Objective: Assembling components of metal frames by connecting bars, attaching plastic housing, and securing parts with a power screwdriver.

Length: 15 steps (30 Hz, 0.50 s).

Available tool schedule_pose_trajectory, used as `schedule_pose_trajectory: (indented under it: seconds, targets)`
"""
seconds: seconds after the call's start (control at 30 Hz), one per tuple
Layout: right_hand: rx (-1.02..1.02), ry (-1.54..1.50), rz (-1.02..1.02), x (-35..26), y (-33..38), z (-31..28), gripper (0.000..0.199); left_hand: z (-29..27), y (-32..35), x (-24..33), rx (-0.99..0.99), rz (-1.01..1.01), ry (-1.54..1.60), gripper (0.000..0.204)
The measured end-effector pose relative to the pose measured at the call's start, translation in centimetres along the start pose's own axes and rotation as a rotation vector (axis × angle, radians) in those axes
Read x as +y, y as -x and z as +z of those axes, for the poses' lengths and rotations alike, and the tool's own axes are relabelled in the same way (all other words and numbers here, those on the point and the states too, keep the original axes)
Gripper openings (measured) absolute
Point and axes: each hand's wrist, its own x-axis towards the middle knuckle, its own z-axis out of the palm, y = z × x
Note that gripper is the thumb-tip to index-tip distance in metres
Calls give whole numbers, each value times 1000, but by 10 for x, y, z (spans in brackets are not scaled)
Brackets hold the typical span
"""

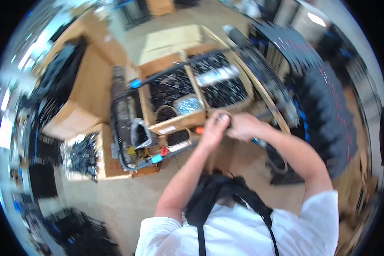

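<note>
My left hand (215, 129) and my right hand (244, 127) meet over the near edge of a black-framed work cart (184, 150). Both are blurred, with fingers curled closed. A small dark piece shows at the left fingertips, too smeared to name, and whatever the right hand grips is hidden. Just left of my left hand lies an orange item (199, 130). Beyond the hands stand two open cardboard boxes, a left box (179, 121) and a right box (246, 102), both filled with small black parts. In the left one sits a clear tub (188, 105) of shiny pieces.
A clear plastic packet (217, 76) lies on the right box's parts. Left on the cart are a plastic bag (141, 135) and a small container (178, 137). Large cartons (94, 81) stand at the left. Rows of dark panels (324, 115) hang at the right.
</note>
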Motion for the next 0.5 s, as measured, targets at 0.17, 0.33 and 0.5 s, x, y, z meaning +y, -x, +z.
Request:
schedule_pose_trajectory:
  seconds: [0.17,0.33,0.5]
  targets:
    - [-37,-271,-120,25,5,15,37,19,-1,-28,-37,-46,79,34]
    - [61,-162,-5,13,22,20,14,30,4,-28,-74,-13,147,32]
    - [8,-239,-37,57,-12,28,11,31,2,-21,-78,-52,196,35]
